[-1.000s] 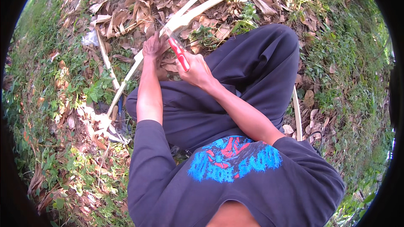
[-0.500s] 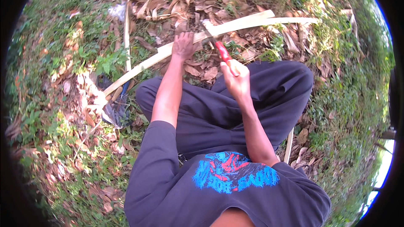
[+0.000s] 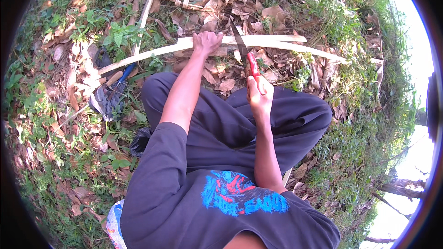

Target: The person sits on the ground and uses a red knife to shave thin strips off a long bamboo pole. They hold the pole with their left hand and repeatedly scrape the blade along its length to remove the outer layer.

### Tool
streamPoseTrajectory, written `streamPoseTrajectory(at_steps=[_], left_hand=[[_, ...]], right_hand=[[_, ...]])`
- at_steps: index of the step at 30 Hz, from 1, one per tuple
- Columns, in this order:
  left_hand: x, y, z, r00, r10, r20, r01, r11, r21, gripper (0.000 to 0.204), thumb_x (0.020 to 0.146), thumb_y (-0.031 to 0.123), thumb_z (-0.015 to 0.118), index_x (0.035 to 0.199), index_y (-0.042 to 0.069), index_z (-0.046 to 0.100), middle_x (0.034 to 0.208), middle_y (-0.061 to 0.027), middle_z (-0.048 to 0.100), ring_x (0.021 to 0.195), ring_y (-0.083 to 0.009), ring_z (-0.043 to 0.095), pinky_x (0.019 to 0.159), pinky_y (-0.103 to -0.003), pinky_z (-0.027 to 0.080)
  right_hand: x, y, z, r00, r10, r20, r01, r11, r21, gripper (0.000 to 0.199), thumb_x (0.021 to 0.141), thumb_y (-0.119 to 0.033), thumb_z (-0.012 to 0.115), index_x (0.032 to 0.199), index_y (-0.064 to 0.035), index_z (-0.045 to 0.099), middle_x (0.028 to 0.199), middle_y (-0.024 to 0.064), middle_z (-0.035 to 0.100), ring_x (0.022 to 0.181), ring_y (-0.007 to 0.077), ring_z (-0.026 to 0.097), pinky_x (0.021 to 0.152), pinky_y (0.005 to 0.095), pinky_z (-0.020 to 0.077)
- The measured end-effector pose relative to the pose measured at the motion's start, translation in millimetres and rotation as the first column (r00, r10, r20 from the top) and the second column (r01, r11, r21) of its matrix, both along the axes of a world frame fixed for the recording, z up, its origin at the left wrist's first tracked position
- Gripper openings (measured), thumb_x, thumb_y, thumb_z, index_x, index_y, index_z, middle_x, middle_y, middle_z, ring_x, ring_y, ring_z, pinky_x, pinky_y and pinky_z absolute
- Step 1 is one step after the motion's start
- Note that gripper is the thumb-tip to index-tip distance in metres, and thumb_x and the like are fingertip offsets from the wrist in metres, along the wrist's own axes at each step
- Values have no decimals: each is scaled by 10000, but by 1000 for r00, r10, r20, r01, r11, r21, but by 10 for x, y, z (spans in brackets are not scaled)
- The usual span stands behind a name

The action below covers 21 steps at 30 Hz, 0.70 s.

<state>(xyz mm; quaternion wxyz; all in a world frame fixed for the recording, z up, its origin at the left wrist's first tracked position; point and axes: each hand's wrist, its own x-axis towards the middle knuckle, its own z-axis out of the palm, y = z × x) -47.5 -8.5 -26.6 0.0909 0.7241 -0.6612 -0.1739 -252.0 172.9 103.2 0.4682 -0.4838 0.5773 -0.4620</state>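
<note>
Left of the frame, a dark plastic bag [image 3: 113, 103] lies on the grass, with a wooden handle [image 3: 114, 79] and a blue handle [image 3: 126, 73] just above it. A separate thin strip [image 3: 146, 14] slants down from the upper left. Near the upper centre, left hand [image 3: 206, 43] sits knuckles up, fingers curled down over the pale strips [image 3: 281, 39], looks like holding them; undersides hidden, so grip force can't be told. Strips run across the upper middle, under those fingers and out on both sides, their right ends parting. Change: strips lie flatter across the view than a second ago, when they slanted steeply, and the hands sit further apart. Reads as the strips being repositioned, blade work still unfinished. Right of the left fingers, red-handled blade [image 3: 240, 41] crosses over the strips, tip up; contact can't be told. Right hand [image 3: 260, 90], centre right, has fingers wrapped tight round its handle, below the strips. Dry leaves [image 3: 275, 14] lie above.
</note>
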Motion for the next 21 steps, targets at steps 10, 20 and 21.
streamPoseTrajectory(at_steps=[10, 20, 21], left_hand=[[17, -40, 73, 993, -114, -23, 115, 993, 30, 744, 903, 745, 368, 1202, 137, 675, 1078, -200, 716, 1052, -354, 676, 1016, -557, 389], [37, 11, -120, 915, -336, 224, 383, 898, -217, 533, 927, 604, 533, 1068, 97, 616, 840, -132, 720, 794, -319, 714, 792, -458, 516], [49, 18, -138, 913, -346, 215, 391, 894, -221, 521, 929, 596, 535, 1051, 95, 609, 821, -133, 718, 771, -322, 713, 788, -461, 514]], right_hand=[[-46, -65, -33, 1000, 8, 28, -9, 999, 42, 289, 958, -81, 620, 695, -63, 501, 591, -50, 447, 516, 38, 378, 477, 249, 318], [-114, -52, -98, 998, 35, -58, -34, 999, 19, 288, 964, -108, 621, 708, -41, 508, 615, -45, 448, 548, 39, 370, 499, 240, 315], [-85, -14, -75, 990, 36, -134, -37, 999, -7, 278, 963, -110, 623, 719, -30, 516, 624, -46, 448, 559, 39, 368, 509, 241, 317]])
